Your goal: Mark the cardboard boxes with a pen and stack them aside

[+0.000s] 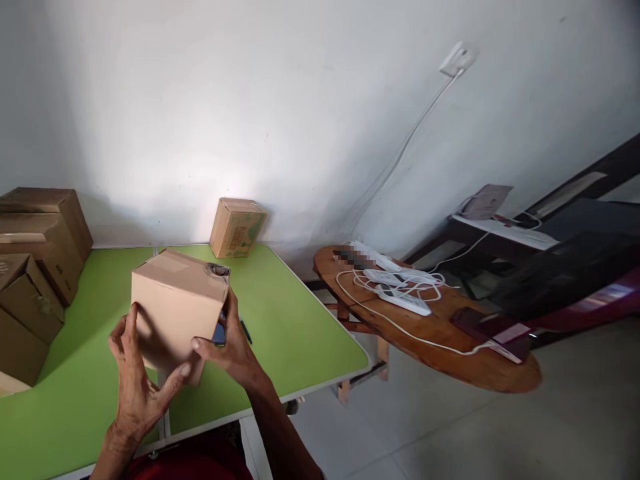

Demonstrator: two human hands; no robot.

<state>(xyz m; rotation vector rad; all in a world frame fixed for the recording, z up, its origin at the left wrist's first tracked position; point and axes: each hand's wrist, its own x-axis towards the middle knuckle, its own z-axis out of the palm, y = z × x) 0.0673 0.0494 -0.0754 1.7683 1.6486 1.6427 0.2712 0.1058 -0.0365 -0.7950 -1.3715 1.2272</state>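
Left hand (135,380): fingers spread, cupping the lower near corner of the box (177,307), apparently taking its weight. Right hand (227,343): fingers wrapped on the box's right edge, steadying it. Box: closed, taped, held tilted just above the green table (295,327). Small box (236,227) at the table's far edge against the white wall; stacked cartons (35,267) at left. Wooden table (440,333) to the right, carrying power strips (395,283) and cables.

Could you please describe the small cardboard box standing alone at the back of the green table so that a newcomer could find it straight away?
Start at the green table and follow it to the far edge, where it meets the white wall. There a small cardboard box stands alone, leaning against the wall. Unlike the plain box held in the hands or the stacked boxes at the left, it has green print on its front.
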